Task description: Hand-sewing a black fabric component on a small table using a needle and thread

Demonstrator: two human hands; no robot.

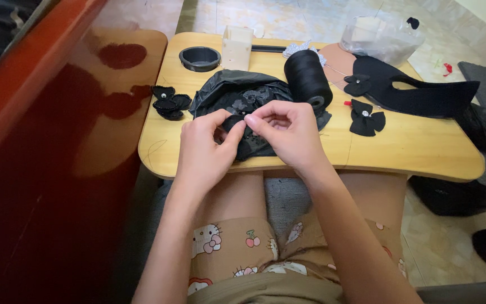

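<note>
A small black fabric piece (233, 125) is pinched between both hands, right at the near edge of the light wooden lap table (412, 147). The left hand (205, 147) is curled, thumb and fingertips clamped on the piece from the left; the right hand (288, 130) is closed over it from the right, thumb and forefinger pressed together at its top. Whether a needle is held there cannot be told.

Directly behind the hands, a crumpled black plastic bag (237, 90) is spread out, crowding the work. Just beside it to the right, a large spool of black thread (308, 77) is lying on its side, close to the right hand's knuckles. To the left, a little heap of black fabric bows (170, 102) is seen, apart from the hands. Further back, a round black cup holder (199, 58) and a pale small box (237, 48) are set. On the right, a black bow with a shiny centre (367, 117) is laid, then a long black cut-out shape (423, 93), with a clear plastic bag (381, 36) behind. A glossy red-brown panel (46, 152) runs along the left side.
</note>
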